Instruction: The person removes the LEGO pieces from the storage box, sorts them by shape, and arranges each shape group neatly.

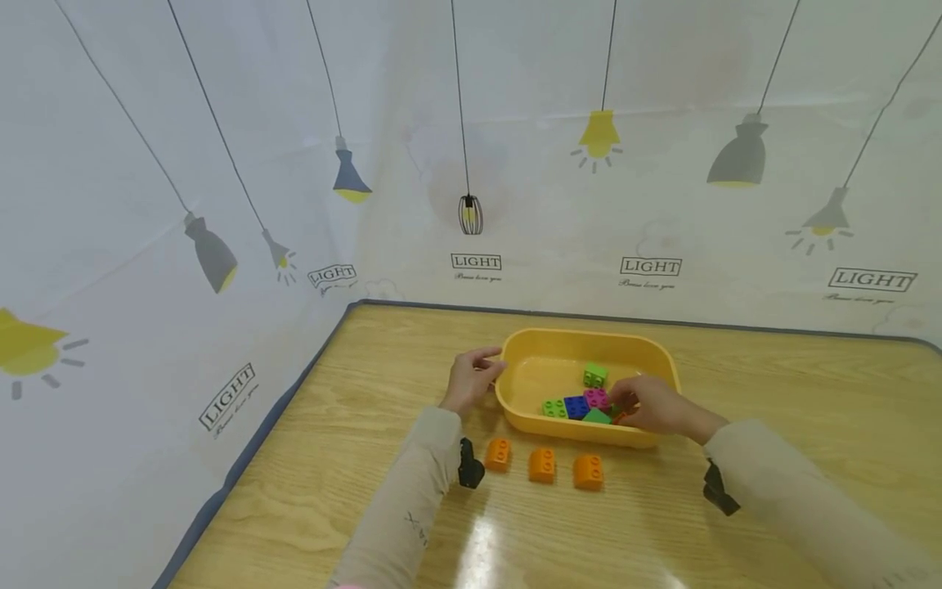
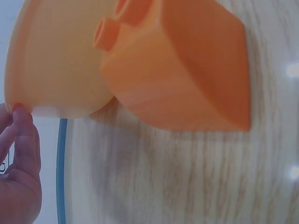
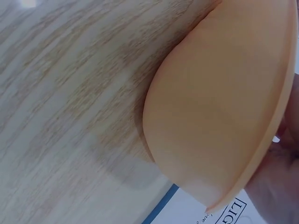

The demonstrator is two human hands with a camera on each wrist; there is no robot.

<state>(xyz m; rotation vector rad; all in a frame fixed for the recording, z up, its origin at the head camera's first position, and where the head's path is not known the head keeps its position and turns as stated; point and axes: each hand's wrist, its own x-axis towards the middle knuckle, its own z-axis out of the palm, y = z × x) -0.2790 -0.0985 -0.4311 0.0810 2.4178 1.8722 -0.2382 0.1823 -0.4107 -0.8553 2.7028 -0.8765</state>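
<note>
A yellow plastic tub (image 1: 545, 368) stands on the table. My left hand (image 1: 469, 380) is at its left end, and in the left wrist view the extended fingers (image 2: 24, 135) touch the rim. Over the right part of the tub my right hand (image 1: 651, 405) reaches down among toy building blocks, close to a magenta block (image 1: 597, 398) and a small orange-red piece (image 1: 621, 418). Whether it grips anything is hidden; the tub wall (image 3: 210, 107) covers its fingertips in the right wrist view. Beside these lie a blue block (image 1: 576, 406), light green blocks (image 1: 553, 408) and a green piece (image 1: 597, 417).
Three orange blocks with curved sides, the left (image 1: 498, 455), middle (image 1: 542, 465) and right (image 1: 588, 472), stand in a row in front of the tub. Behind the wooden table (image 1: 397, 360) hangs a pale sheet (image 1: 545, 204) printed with lamps.
</note>
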